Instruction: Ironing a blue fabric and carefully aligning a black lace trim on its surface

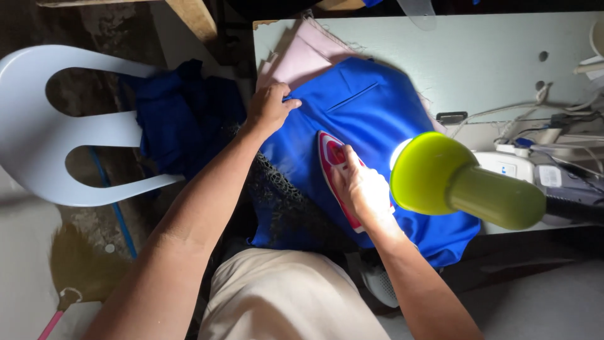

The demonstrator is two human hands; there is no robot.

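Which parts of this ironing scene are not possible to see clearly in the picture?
- Head view: the iron is mostly covered by the right hand; its sole is not visible.
- The green lamp shade hides part of the blue fabric and its bulb glare washes out the area beside it.
- The sewing machine is cut off by the right edge.
- The left hand covers the fabric edge under it.
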